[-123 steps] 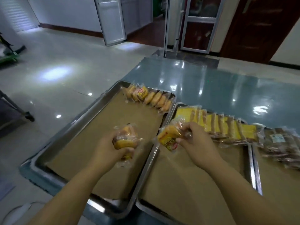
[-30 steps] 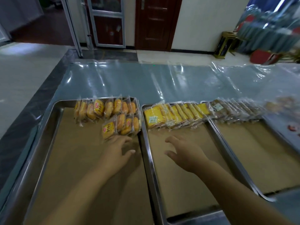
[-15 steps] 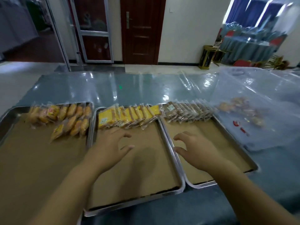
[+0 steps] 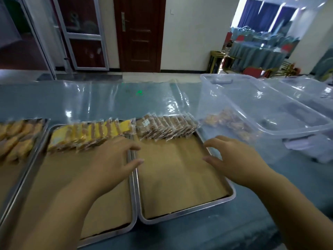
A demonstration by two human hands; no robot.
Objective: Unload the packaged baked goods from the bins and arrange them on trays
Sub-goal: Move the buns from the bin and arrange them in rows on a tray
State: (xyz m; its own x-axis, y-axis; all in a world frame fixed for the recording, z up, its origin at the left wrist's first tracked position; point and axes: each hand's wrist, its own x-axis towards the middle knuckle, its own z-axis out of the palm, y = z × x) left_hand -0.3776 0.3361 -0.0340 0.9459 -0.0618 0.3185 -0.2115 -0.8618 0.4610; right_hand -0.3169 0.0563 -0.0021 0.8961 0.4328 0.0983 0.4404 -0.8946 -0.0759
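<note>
Fingers [image 4: 126, 147] spread, both hands empty.
Left hand [image 4: 111, 163] over the middle tray [image 4: 115, 232], right hand [image 4: 232, 159] over the right tray [image 4: 180, 212]'s edge; wrapped pastries [image 4: 228, 120] lie in the clear bin [image 4: 234, 98] alongside.

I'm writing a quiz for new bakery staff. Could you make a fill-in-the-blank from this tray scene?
1. The brown packets line the far end of the ____ tray.
2. The left hand and the right hand both hold ____.
3. Between the orange buns and the brown packets lie ____ packets.
Missing words: right; nothing; yellow.
</note>
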